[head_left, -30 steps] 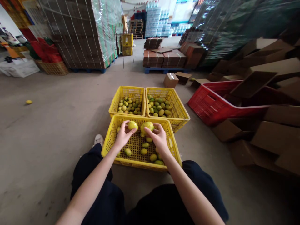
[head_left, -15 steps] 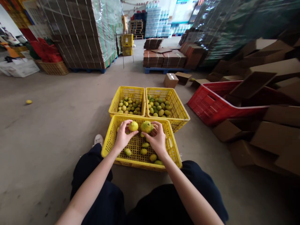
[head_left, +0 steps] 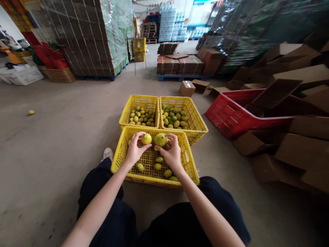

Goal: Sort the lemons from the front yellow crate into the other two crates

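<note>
Between thumb and fingers, my left hand (head_left: 135, 149) grips a yellow lemon (head_left: 146, 138). My right hand (head_left: 172, 151) is closed on a larger, greener lemon (head_left: 160, 139), held beside the first with a small gap between them. Both fruits are up over the near yellow crate (head_left: 191, 164), whose perforated floor carries several loose lemons, among them a greenish one (head_left: 140, 167) at the left and a yellow one (head_left: 168, 173) at the right. My hands and forearms hide part of the crate's contents.
Behind stand a left yellow crate (head_left: 123, 115) and a right yellow crate (head_left: 199, 120), each holding many lemons. A red crate (head_left: 223, 115) and a heap of cardboard boxes (head_left: 290, 151) lie to the right. One lemon (head_left: 31, 112) rests on the floor at far left.
</note>
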`<state>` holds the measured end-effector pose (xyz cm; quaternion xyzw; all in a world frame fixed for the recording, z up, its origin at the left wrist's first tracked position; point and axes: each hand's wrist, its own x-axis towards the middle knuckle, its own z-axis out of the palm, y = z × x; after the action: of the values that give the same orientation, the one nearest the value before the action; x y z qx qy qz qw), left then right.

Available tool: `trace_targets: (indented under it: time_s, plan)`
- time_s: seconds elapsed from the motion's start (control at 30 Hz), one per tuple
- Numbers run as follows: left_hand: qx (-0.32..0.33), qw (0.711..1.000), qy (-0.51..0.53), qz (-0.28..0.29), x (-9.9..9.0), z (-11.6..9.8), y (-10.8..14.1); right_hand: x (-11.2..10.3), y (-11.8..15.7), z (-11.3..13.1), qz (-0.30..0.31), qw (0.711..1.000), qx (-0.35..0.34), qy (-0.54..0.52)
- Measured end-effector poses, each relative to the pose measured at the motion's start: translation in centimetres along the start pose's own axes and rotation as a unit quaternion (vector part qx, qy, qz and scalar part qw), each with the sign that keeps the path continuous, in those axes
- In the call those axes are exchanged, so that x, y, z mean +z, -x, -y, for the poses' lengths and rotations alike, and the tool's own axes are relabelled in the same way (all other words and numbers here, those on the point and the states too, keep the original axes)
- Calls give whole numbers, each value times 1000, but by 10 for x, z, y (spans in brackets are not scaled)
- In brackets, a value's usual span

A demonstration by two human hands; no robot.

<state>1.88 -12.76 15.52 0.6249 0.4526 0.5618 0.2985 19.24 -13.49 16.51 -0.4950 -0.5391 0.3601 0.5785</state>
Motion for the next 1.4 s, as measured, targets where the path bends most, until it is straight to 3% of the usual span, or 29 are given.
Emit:
trace_targets:
  time_s: [0.43,0.6,0.7,0.77,0.87,0.97,1.03,1.1,1.2,1.4]
  plan:
    - [-33,999,20,0,0,-5,-1,0,1,5,-3,1000,2,14]
    - [-111,990,91,-8,1,-12,-2,0,1,9,11,997,54,-54]
    - [-227,954,196,-12,1,-18,-6,0,0,13,22,983,136,-122]
    - [-319,908,272,-1,0,-21,-9,0,-2,15,31,962,200,-181]
    - [-437,820,368,30,-3,-24,-12,-3,-7,17,63,910,291,-288]
    - [-478,760,439,45,-2,-22,-10,-9,-12,19,97,845,360,-384]
    - [-484,745,457,45,2,-18,-6,-13,-14,22,90,814,382,-427]
    - [-492,750,441,44,8,-12,-1,-19,-16,26,64,800,388,-453]
    - [-512,757,405,32,17,0,8,-29,-20,31,6,797,387,-463]
    - [-590,714,376,23,19,22,20,-51,-26,37,-36,790,416,-448]
